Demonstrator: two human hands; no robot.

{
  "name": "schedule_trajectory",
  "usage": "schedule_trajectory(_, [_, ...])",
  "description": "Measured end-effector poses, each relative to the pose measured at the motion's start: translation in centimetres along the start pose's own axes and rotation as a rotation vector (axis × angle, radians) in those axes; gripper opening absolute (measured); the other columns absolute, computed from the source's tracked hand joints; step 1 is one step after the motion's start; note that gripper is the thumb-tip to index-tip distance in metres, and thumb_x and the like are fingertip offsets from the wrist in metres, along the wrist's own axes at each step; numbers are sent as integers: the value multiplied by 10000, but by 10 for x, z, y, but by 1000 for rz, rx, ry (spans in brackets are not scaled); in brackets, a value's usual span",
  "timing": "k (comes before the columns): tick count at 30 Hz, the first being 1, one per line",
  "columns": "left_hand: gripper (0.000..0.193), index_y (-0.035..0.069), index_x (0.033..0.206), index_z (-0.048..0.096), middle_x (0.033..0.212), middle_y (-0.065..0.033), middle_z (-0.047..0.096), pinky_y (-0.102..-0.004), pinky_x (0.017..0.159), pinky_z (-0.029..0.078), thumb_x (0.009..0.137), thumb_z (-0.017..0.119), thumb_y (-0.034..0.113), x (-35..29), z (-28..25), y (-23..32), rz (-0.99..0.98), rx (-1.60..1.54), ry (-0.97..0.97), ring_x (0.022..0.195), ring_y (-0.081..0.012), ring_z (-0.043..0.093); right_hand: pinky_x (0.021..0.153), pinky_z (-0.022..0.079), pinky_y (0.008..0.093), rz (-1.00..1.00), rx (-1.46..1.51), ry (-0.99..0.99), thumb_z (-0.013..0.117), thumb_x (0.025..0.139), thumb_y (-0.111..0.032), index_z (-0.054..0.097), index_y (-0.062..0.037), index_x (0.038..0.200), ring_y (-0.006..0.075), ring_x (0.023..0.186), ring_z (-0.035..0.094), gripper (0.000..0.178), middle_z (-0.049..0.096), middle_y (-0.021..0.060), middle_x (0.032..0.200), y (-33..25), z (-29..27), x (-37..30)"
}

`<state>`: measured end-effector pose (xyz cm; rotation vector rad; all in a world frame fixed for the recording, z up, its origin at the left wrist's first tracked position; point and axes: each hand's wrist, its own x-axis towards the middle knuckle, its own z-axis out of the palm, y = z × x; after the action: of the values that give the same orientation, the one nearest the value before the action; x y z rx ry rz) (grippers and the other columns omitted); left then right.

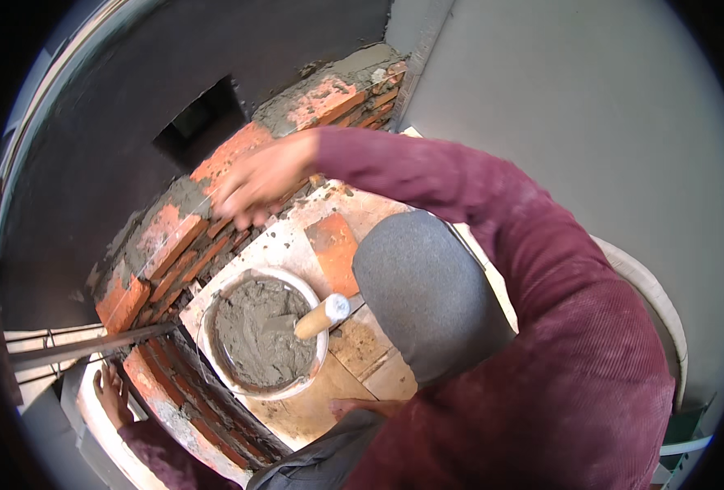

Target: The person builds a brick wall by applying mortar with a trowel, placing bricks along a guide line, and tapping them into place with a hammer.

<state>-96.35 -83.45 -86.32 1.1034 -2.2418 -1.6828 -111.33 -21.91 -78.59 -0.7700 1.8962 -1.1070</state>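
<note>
Beyond the bucket [321,357], a low wall of orange bricks [174,247] curves from its left side to well past its far right, set against a dark panel [100,171]. Several courses are laid there with mortar squeezed between them, so this stretch looks well advanced. Its top is uneven, though: bare brick faces alternate with rough grey patches, and no finished surface shows. To the near left of the bucket, a second stretch of brickwork [144,371] has its courses stacked too, with open, ragged joints along the side facing the bucket.

Inside the bucket, plenty of grey mortar [252,322] remains, and a tool with a wooden handle [311,324], probably a trowel, stands in it with its handle leaning out over the right rim. Just beyond the bucket, on its right, one loose brick [332,251] lies flat on the pale tiles [284,415], not built into anything.

The right hand [260,181] is over the wall beyond the bucket, fingers loosely apart and blurred, with nothing visible in it; whether the fingertips touch brick, I cannot tell. The left hand [113,395] is left of the bucket, past the second stretch, its fingers apart and holding nothing that shows. As far as can be judged, the courses stand, while levelling the top and cleaning the joints remain.
</note>
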Motion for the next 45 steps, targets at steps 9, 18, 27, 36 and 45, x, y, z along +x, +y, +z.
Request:
schedule_trajectory(9, [344, -2, 1263, 585, 1131, -51, 607, -247, 909, 436, 987, 624, 199, -204, 278, 236, 751, 333, -522, 1034, -118, 558, 699, 611, 308, -38, 1277, 1443, 540, 1019, -250, 508, 41, 1184, 204, 824, 703, 336, 701, 175, 1011, 250, -112, -196])
schedule_trajectory(18, [245, 35, 1227, 613, 1077, -10, 660, -230, 781, 502, 1009, 552, 127, -258, 691, 275, 540, 120, -1196, 829, -58, 554, 583, 486, 242, -366, 1488, 1495, 566, 996, -161, 619, 40, 1016, 98, 657, 533, 209, 615, 62, 820, 269, -143, -212])
schedule_trajectory(27, [368, -36, 1261, 622, 1071, -80, 726, -293, 746, 539, 905, 599, 56, -286, 853, 244, 653, 394, -1149, 806, -156, 672, 501, 403, 228, -196, 807, 2041, 574, 995, -192, 669, 64, 983, 66, 496, 483, 273, 584, 22, 598, 259, -148, -187])
schedule_trajectory(36, [137, 49, 923, 734, 805, -40, 731, -258, 712, 528, 886, 716, 179, -273, 866, 228, 864, 528, -839, 743, -97, 670, 462, 415, 235, -177, 599, 2093, 601, 976, -176, 677, 67, 942, 85, 472, 522, 257, 593, 36, 566, 266, -167, -172])
schedule_trajectory(45, [183, 61, 904, 706, 921, -205, 713, -449, 839, 528, 821, 644, 211, -281, 866, 216, 923, 390, -716, 916, -399, 676, 532, 458, 240, -112, 1226, 1639, 554, 1002, -193, 613, -7, 1118, 103, 619, 571, 226, 629, 34, 781, 306, -123, -173])
